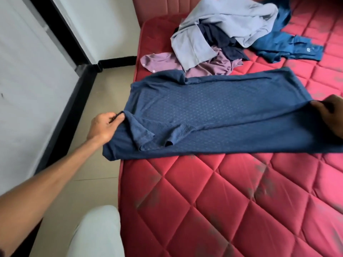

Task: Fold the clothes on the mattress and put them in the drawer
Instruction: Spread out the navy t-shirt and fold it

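Head camera view, looking down at a red quilted mattress (213, 191) with worn grey patches. A dark blue patterned shirt (213, 115) lies spread flat across it, stretched between the person's two hands, with one sleeve folded in over its body. The left hand (104, 127), at the end of a bare arm, pinches the shirt's edge by the collar end, where the cloth overhangs the mattress side. The right hand (330, 115), partly cut off at the frame's edge, grips the opposite, hem end, fingers curled round the fabric and lifting it slightly. Beyond the shirt, farther from both hands, sits a loose pile of unfolded clothes: a pale grey-blue garment (222, 26) on top, a dark navy piece (220, 41) beneath it, a mauve shirt (204, 65) nearest the left hand's side, and a bright blue garment (289, 47) toward the right hand's side. Left of the left hand, a tiled floor (96, 164) meets a white wall (27, 89) with black skirting. A pale trouser leg (96, 232) shows beneath the left arm.
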`<state>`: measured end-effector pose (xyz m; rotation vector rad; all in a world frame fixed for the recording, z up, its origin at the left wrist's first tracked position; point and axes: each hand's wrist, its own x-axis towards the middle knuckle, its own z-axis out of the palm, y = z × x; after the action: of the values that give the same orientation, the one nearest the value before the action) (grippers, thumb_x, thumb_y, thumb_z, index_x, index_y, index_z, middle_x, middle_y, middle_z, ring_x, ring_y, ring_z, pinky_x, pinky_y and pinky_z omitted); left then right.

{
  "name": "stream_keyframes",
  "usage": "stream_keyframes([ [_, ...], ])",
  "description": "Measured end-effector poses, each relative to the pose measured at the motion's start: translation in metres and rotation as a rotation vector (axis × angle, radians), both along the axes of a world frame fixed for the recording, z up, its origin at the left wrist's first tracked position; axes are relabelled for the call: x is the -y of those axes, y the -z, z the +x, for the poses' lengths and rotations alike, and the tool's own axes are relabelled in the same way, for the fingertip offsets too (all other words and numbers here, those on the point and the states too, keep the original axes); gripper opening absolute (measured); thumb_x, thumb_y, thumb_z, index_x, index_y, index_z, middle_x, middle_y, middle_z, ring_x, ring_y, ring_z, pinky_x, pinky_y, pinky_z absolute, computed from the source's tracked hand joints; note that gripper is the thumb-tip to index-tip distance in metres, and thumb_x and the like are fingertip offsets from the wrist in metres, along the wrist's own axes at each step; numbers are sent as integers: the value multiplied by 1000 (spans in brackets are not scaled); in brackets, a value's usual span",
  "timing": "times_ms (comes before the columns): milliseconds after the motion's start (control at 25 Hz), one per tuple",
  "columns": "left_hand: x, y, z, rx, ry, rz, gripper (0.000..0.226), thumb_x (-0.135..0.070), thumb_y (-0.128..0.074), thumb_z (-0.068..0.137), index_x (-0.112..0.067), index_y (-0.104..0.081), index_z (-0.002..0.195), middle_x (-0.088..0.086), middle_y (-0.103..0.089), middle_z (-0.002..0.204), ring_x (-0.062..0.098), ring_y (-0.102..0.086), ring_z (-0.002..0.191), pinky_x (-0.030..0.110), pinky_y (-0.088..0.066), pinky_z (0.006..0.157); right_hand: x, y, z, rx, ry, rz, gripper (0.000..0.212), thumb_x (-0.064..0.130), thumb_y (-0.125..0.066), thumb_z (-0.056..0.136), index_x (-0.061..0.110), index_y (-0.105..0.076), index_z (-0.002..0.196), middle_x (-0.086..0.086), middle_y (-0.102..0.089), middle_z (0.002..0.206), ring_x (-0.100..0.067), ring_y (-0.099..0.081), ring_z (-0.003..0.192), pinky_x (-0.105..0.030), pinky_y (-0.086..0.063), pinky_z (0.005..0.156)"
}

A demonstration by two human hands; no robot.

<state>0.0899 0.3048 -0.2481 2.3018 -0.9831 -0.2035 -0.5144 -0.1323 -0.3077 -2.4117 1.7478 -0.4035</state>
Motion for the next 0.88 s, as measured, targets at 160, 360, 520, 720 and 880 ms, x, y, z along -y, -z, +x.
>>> stream_keyframes([
  [160,-22,-7,-28,242,100,-96,35,-41,-70,91,-10,-66,106,13,-70,99,31,-64,88,32,-51,84,-85,-67,32,27,3,-272,34,45,-49,101,17,-58,118,-23,-62,107,-45,-57,101,-53,-45,89],
  [360,-72,8,-89,686,642,31,31,-37,-58,93,-16,-73,110,2,-67,111,30,-65,101,45,-48,83,-197,-63,22,-180,-538,-187,42,27,-58,80,11,-68,118,-6,-67,116,-35,-62,100,-48,-54,85],
  [520,-62,28,-83,731,570,150,48,-12,-51,82,2,-68,126,21,-66,129,40,-67,113,46,-47,95,-201,-61,6,-514,-223,-158,57,11,-74,69,13,-69,126,-5,-71,124,-45,-59,116,-59,-40,97],
  [720,-60,-7,-83,740,670,321,86,22,-81,30,10,-71,114,25,-72,116,39,-76,96,36,-60,81,-195,-84,1,-570,-221,-162,17,16,-63,70,9,-73,81,-13,-69,71,-40,-66,93,-55,-46,86],
  [880,-105,-30,-92,813,782,361,104,21,-77,21,6,-69,123,20,-72,122,30,-74,107,34,-57,88,-219,-96,-51,-711,-234,-85,42,22,-35,77,12,-76,82,-11,-67,66,-38,-67,91,-48,-44,75],
])
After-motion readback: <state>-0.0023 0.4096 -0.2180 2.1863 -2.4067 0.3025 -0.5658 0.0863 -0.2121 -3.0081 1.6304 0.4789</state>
